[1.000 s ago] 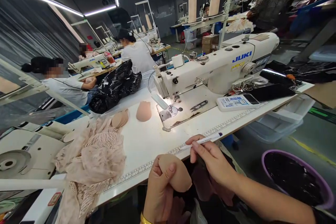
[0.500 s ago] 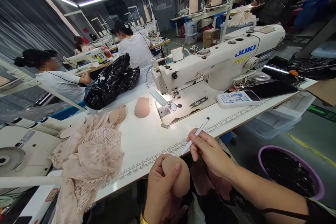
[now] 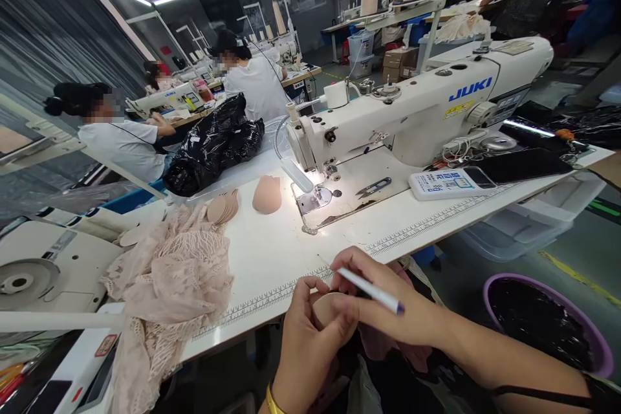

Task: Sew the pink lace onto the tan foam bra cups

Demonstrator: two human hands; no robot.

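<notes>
Head view: left hand (image 3: pixel 303 343), grip closed around beige bra pad (image 3: pixel 324 308); right hand (image 3: pixel 388 307), grip pinching white pen (image 3: pixel 371 290), tip at pad.

We read "JUKI" in blue capitals on the arm of the white sewing machine (image 3: pixel 417 110), right of centre in the frame. Just below that word sits a small yellow label (image 3: pixel 458 109), its print too fine for us to read. The white box (image 3: pixel 439 183) lying on the desk (image 3: pixel 272 252) carries blue print we cannot make out. A ruler scale (image 3: pixel 427 223) with tick marks runs along the desk's front edge; its numbers are too small to read.
</notes>
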